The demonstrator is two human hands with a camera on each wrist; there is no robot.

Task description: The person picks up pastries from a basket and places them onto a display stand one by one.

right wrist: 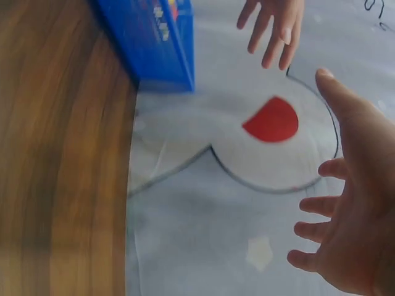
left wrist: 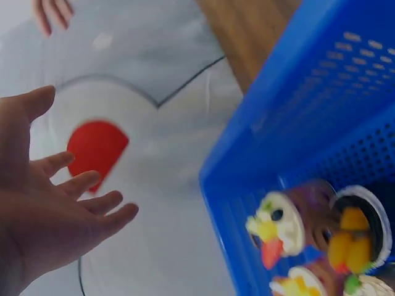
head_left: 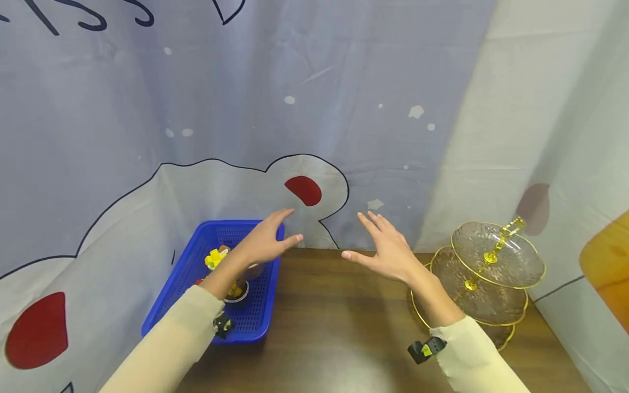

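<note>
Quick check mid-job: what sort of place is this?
Probably a small screened-off tabletop workspace, though the wider room isn't visible. A printed cloth hangs behind a wooden table, which bears a blue basket of dessert-like cups and a gold-rimmed tiered stand.

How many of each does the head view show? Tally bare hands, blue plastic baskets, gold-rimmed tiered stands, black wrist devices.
Bare left hand, bare right hand: 2
Blue plastic basket: 1
Gold-rimmed tiered stand: 1
Black wrist devices: 2
Total: 6
</note>
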